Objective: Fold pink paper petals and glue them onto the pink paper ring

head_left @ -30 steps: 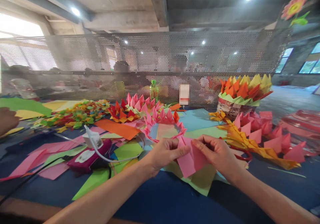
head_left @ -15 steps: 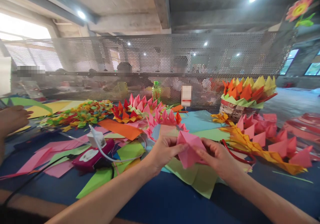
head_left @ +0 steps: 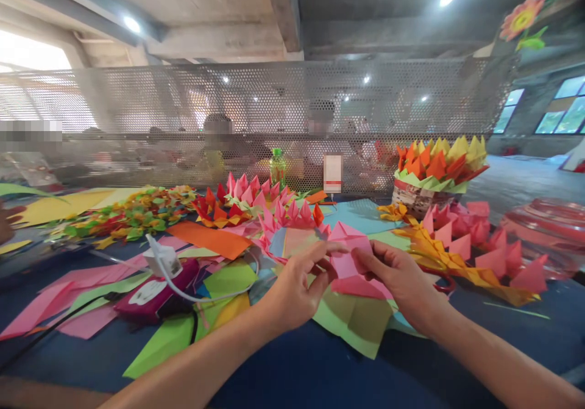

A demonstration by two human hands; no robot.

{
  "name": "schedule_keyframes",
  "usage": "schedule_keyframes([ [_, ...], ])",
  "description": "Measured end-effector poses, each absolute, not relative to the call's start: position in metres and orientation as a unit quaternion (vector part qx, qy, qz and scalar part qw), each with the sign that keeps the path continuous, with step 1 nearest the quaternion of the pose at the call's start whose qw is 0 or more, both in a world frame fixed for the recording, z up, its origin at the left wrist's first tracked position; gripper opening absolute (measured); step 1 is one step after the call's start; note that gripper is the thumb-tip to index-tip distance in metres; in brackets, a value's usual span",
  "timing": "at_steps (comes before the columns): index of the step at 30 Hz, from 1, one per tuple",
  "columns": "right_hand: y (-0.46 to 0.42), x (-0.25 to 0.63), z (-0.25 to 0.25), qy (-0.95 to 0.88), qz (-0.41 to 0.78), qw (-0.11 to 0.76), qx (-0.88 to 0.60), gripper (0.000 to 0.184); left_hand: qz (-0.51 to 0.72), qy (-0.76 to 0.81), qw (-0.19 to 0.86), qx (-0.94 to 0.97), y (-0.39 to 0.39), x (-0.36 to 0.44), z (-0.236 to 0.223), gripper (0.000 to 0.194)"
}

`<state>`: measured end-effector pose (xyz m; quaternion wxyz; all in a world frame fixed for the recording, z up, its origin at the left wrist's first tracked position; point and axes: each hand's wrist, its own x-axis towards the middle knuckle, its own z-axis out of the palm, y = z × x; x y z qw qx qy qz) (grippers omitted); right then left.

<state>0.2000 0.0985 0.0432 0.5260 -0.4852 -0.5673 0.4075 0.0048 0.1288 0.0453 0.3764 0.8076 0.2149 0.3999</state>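
A folded piece of pink paper (head_left: 343, 256) is held up in front of me, above the table. My right hand (head_left: 397, 272) pinches its right side between thumb and fingers. On the other side, my left hand (head_left: 304, 281) has its thumb and fingers apart. Its index fingertip reaches the paper's upper left part; whether it touches cannot be told. Below the folded piece lie more pink paper (head_left: 361, 286) and pale green sheets (head_left: 351, 323). Rows of pink folded paper petals (head_left: 292, 214) stand just behind my hands.
A purple power strip (head_left: 158, 296) with a white charger (head_left: 167, 259) and cables lies left among loose paper. Red-handled scissors (head_left: 445, 284) are partly hidden at right. Behind stand a paper-petal basket (head_left: 420, 202), a green bottle (head_left: 276, 168) and a perforated screen (head_left: 256, 98). Another person's hand (head_left: 7, 223) shows far left.
My left hand has loosened its pinch, and its fingers have spread. The pink paper now shows a flatter, squarer face, still in my right hand. The view has turned slightly right.
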Motion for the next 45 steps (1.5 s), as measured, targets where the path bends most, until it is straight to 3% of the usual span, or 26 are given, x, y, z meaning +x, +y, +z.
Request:
schedule_keyframes([
  [9, 0.094, 0.198, 0.041, -0.591, 0.445, 0.502, -0.448, 0.034, 0.389, 0.256, 0.369, 0.805, 0.135, 0.007, 0.046, 0.011],
  [15, 0.092, 0.196, 0.044, -0.609, 0.432, 0.500, -0.439, 0.031, 0.385, 0.284, 0.463, 0.746, 0.138, 0.009, 0.045, 0.020],
  [20, 0.090, 0.192, 0.044, -0.590, 0.489, 0.488, -0.418, 0.029, 0.398, 0.292, 0.534, 0.687, 0.139, 0.011, 0.046, 0.019],
  [45, 0.089, 0.187, 0.043, -0.591, 0.480, 0.465, -0.452, 0.037, 0.438, 0.338, 0.472, 0.686, 0.140, 0.013, 0.042, 0.013],
])
